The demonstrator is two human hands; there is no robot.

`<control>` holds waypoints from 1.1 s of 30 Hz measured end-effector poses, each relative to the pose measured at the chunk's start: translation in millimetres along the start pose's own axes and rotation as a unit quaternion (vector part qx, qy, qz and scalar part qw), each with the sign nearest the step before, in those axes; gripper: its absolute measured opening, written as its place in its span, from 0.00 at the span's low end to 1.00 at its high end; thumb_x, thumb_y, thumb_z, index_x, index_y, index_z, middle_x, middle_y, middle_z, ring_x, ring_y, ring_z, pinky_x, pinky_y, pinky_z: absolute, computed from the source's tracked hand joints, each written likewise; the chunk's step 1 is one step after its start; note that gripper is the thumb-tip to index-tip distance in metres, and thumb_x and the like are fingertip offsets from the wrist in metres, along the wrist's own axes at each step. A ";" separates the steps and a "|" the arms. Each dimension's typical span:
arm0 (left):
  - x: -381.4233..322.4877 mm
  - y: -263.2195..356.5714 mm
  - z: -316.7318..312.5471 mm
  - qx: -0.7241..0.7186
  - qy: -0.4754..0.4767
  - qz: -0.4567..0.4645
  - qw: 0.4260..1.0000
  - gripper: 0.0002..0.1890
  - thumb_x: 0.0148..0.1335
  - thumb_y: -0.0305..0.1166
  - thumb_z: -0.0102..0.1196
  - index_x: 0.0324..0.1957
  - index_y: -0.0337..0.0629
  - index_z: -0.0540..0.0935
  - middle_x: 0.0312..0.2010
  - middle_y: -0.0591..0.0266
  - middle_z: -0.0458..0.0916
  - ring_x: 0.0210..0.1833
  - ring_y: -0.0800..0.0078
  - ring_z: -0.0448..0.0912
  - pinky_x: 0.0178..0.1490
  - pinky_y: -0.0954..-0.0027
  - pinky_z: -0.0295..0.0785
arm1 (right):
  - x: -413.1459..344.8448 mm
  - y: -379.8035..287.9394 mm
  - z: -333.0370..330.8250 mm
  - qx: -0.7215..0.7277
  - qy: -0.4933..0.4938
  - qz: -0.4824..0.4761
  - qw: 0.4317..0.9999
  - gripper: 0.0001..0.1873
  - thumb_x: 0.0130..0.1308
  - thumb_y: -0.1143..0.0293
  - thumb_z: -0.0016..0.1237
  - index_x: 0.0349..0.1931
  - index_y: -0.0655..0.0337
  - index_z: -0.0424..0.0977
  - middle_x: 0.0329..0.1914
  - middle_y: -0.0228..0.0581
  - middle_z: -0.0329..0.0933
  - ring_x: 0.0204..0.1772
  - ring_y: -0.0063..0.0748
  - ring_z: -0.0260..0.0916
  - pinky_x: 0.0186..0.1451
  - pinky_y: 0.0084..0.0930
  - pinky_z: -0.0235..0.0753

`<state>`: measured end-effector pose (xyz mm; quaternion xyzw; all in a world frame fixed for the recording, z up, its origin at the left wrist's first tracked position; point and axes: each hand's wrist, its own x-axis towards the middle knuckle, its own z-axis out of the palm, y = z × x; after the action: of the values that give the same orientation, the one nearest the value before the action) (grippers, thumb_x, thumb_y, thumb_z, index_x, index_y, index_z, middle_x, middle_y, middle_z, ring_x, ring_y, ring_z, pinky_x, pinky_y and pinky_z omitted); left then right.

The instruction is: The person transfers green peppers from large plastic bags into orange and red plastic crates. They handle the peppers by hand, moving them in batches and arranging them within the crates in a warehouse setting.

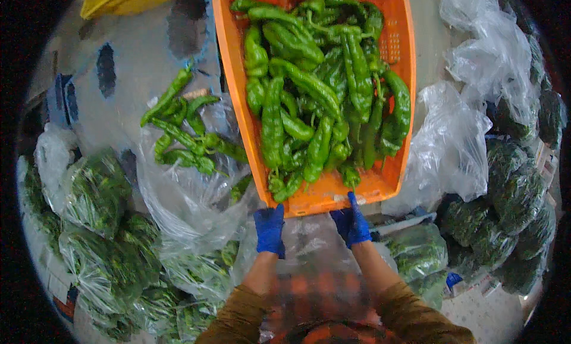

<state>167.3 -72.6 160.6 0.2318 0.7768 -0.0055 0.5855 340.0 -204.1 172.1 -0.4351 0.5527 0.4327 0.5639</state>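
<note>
An orange plastic crate [308, 205] lies before me, holding many long green peppers [308, 87]. At its near rim, toward the left corner, my left hand [270, 228] in a blue glove grips the edge. My right hand [354, 223], gloved the same way, holds that rim farther right, its thumb over the top. The fingers under the rim are hidden. One pepper [350, 175] lies close to my right thumb inside the crate. Loose green peppers [183, 130] rest left of the crate, partly on a clear plastic bag [192, 201].
Filled clear bags of green produce [98, 192] are heaped at the left, with more bags [504, 188] at the right. Crumpled plastic film [450, 143] lies right of the crate. A worn grey tabletop [134, 85] extends behind, with something yellow [129, 0] at its far left.
</note>
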 end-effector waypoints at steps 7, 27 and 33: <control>-46.0 57.1 -9.2 -0.086 0.070 0.020 0.994 0.20 0.56 0.32 0.63 0.45 0.47 0.66 0.37 0.61 0.72 0.38 0.69 0.76 0.33 0.62 0.76 | 2.2 9.5 16.6 0.012 -0.002 -0.128 0.992 0.24 0.62 0.66 0.53 0.58 0.59 0.64 0.54 0.42 0.73 0.55 0.43 0.72 0.59 0.41 0.72; -21.8 50.5 -5.1 -0.022 -0.207 0.018 0.978 0.22 0.59 0.31 0.60 0.52 0.42 0.66 0.42 0.62 0.75 0.42 0.75 0.72 0.45 0.71 0.70 | 47.4 -19.8 -29.0 -0.108 0.005 -0.187 0.976 0.16 0.63 0.62 0.51 0.49 0.56 0.71 0.47 0.34 0.74 0.50 0.35 0.70 0.56 0.34 0.70; 2.8 71.2 -54.8 0.228 -0.152 0.171 0.947 0.32 0.58 0.39 0.62 0.61 0.40 0.64 0.39 0.58 0.76 0.40 0.72 0.73 0.46 0.69 0.70 | 29.3 -51.5 -22.1 -0.162 -0.034 -0.170 0.972 0.15 0.68 0.58 0.45 0.48 0.55 0.73 0.49 0.38 0.75 0.50 0.37 0.72 0.53 0.37 0.73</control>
<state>143.1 7.2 193.9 0.4845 0.6056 -0.1173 0.6203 384.8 -238.1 143.2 -0.5930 0.3742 0.4289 0.5695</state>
